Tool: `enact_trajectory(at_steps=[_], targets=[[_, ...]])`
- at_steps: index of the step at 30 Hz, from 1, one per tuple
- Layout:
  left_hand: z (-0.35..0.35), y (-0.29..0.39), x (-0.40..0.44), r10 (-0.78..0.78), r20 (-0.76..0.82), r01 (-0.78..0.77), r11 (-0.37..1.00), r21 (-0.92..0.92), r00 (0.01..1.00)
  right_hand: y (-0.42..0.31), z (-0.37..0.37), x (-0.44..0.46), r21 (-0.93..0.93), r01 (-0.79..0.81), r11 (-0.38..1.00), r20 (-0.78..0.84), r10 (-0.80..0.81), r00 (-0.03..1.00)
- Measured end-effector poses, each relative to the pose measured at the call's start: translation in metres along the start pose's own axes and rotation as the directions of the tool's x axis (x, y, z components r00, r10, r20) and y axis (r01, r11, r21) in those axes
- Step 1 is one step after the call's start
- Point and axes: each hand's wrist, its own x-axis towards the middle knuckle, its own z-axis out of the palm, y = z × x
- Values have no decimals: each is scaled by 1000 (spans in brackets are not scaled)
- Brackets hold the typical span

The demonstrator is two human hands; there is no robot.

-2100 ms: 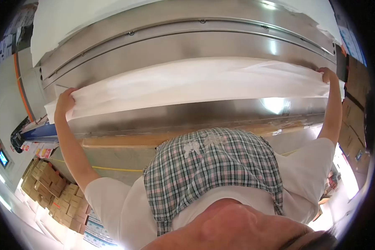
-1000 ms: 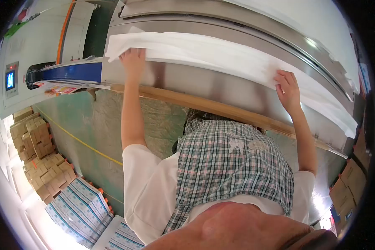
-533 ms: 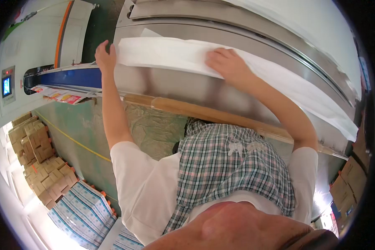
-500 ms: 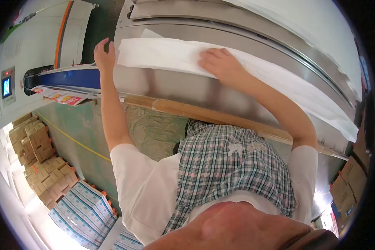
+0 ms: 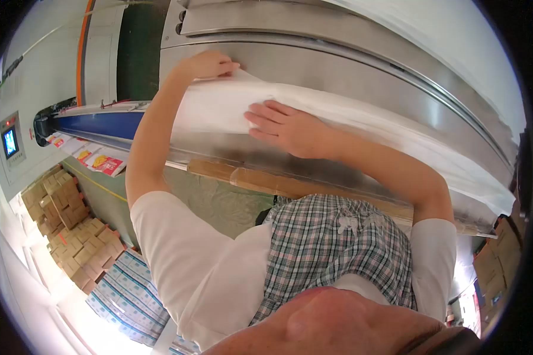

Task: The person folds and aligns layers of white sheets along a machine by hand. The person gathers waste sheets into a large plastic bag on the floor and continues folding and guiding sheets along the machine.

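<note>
A long, soft white strip of thin tissue-like sheet (image 5: 210, 112) lies along the front of a steel machine surface (image 5: 266, 65), running from left of centre to the far right. At the strip's left end, my left hand (image 5: 210, 65) is closed, its fingertips pinching a raised thin corner of the sheet. My right hand (image 5: 290, 129) rests palm down on the strip just to the right, fingers stretched out and slightly apart.
On the left, a blue conveyor belt (image 5: 106, 123) leads to a white machine with a lit screen (image 5: 9, 142). Red and yellow printed packs (image 5: 103, 163) sit beside it. A cardboard strip (image 5: 260, 181) lines the front edge. Brown cartons (image 5: 83, 248) are stacked lower left.
My left hand has moved right, from beyond the strip's left end onto it, and now pinches its corner. My right hand has shifted left and lower in view, and lies still on the strip.
</note>
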Motion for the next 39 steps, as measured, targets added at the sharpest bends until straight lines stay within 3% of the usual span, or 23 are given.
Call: enact_trajectory(at_steps=[8,10,11,13,14,16,17,19,20,21,23,25,26,30,31,32,33,34,36,37,38,39], targets=[[13,-7,-20,-184,240,228,958,-173,953,1,2,-5,71,56,996,-57,-52,997],[6,-27,-29,-329,287,414,852,-320,900,5,0,-2,109,28,994,-73,-20,997],[6,-50,-34,-335,283,419,848,-325,899,8,0,-1,108,38,993,-73,-30,997],[12,-99,-47,-345,33,295,746,-596,938,12,-1,3,73,-14,997,-83,20,996],[10,-101,-59,-349,28,296,748,-594,937,14,-2,4,70,-10,997,-88,16,996],[9,-92,-91,-441,-340,-13,595,-804,830,14,-1,7,24,-18,1000,-101,21,995],[10,-86,-103,-446,-347,-18,593,-805,825,13,-2,8,19,-9,1000,-100,11,995],[14,-64,-124,-358,-652,-361,611,-705,668,10,-5,12,-52,-19,998,-66,16,998],[20,-47,-130,-328,-691,-449,570,-688,644,9,-6,12,-60,-12,998,-63,8,998],[24,-26,-131,-330,-697,-456,567,-686,637,7,-5,13,-74,-23,997,-73,18,997],[35,13,-127,-77,-838,-295,915,-275,541,4,-3,12,-97,-31,995,-74,24,997],[42,40,-107,187,-877,-211,972,101,442,-1,-2,7,-157,-104,982,-128,84,988],[46,44,-95,200,-880,-231,967,108,430,-6,-4,4,-175,-116,978,-122,95,988],[76,60,-33,18,-865,45,998,47,501,-22,-22,-37,-185,-265,946,-153,239,959],[83,61,-30,-71,-896,-24,996,-91,439,-29,-28,-53,-160,-318,935,-152,295,943],[87,62,-38,9,-894,-54,998,-17,447,-37,-36,-70,-204,-400,893,-164,372,914],[98,56,-40,-27,-875,2,1000,-30,483,-47,-44,-86,-239,-451,860,-139,429,893],[114,38,-41,56,-885,44,995,86,462,-57,-52,-105,-264,-491,830,-116,478,871],[142,-15,-48,160,-911,-34,987,159,381,-65,-61,-138,-279,-573,771,-127,561,818],[150,-37,-58,26,-905,-62,998,0,424,-71,-64,-153,-260,-594,761,-118,586,802],[163,-80,-61,57,-917,43,996,81,395,-75,-65,-169,-267,-652,710,-81,658,749],[162,-99,-78,-33,-869,186,980,69,495,-76,-68,-186,-272,-671,690,-97,674,732]])
